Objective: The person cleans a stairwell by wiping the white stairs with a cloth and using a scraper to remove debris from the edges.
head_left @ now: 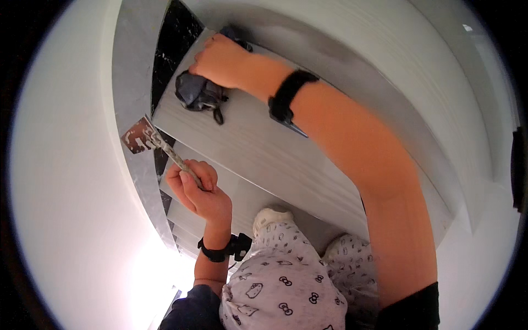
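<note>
The left hand [201, 190] is clamped on a blotched scraper [166, 149], its long axis slanting forward-left to the blade [137, 136]; the right hand [217, 59], nearer the dark grey bundle [192, 91], curls just beyond it over the stair tread [242, 143], whether gripping anything I cannot tell

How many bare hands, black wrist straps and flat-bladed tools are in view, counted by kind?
Bare hands: 2 (left hand, right hand)
Black wrist straps: 2 (left strap, right strap)
Flat-bladed tool: 1
Total: 5
</note>
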`<state>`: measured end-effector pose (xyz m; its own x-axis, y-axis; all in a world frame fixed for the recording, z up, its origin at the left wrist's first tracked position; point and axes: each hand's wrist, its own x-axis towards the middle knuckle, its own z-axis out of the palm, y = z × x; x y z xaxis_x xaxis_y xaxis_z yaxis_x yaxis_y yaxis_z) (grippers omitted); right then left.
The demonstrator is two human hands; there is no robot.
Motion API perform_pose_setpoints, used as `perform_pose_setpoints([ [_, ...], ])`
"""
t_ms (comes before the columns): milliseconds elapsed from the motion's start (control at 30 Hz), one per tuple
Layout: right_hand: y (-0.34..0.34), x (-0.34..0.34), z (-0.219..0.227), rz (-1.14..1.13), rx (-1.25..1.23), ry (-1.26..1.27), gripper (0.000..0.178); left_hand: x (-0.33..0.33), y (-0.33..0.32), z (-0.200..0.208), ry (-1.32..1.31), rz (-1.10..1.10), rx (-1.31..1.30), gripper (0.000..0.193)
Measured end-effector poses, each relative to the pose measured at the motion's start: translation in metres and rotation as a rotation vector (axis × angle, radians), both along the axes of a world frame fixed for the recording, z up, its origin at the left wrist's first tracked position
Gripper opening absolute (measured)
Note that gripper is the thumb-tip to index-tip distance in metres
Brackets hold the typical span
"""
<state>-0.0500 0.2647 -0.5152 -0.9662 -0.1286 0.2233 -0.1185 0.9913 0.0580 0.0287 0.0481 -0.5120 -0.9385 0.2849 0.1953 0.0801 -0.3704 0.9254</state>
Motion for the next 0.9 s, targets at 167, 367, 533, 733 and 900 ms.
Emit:
perform_pose_setpoints([
  [167,0.005,0.092,-0.015,0.014,-0.013,-0.028,0.026,-0.007,0.011,-0.017,-0.075,-0.008,-0.043,0.018],
  [367,0.03,0.292,0.011,-0.088,-0.236,-0.322,0.037,0.0,0.02,-0.035,-0.007,-0.27,-0.469,0.013],
  [533,0.027,0.418,0.049,-0.325,-0.181,-0.654,0.034,0.015,0.031,-0.045,0.061,-0.414,-0.494,0.014],
  [733,0.026,0.47,0.072,-0.417,-0.14,-0.993,0.024,0.017,0.037,-0.053,-0.01,-0.464,-0.399,0.019],
  [900,0.02,0.339,0.088,-0.354,-0.371,-0.709,0.039,0.008,0.032,-0.039,-0.133,-0.31,-0.383,0.023],
])
